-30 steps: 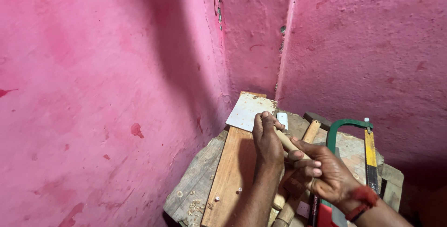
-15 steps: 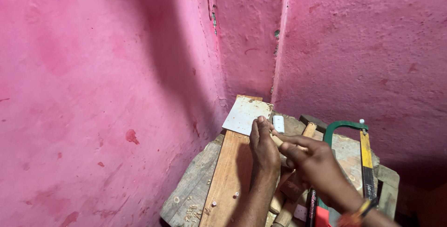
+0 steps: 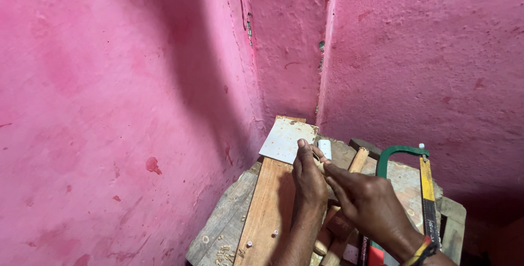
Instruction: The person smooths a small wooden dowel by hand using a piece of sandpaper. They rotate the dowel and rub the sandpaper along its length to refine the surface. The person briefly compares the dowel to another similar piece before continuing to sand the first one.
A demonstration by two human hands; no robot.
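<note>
Left hand (image 3: 309, 177) and right hand (image 3: 367, 203) are both pinching a thin wooden stick (image 3: 318, 163), long axis pointing up-left toward the pink corner.

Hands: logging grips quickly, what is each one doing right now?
Left hand: closed on a small pale piece.
Right hand: fingers pinching the same piece.

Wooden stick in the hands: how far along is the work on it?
Done: wood shavings lie on the bench's front edge, so some cutting or shaping seems finished.
In hand: the left hand and right hand together pinch a thin wooden stick above the plank.
Left: hard to tell; the green-framed hacksaw lies unused to the right, and the stick's state is hidden by fingers.
</note>
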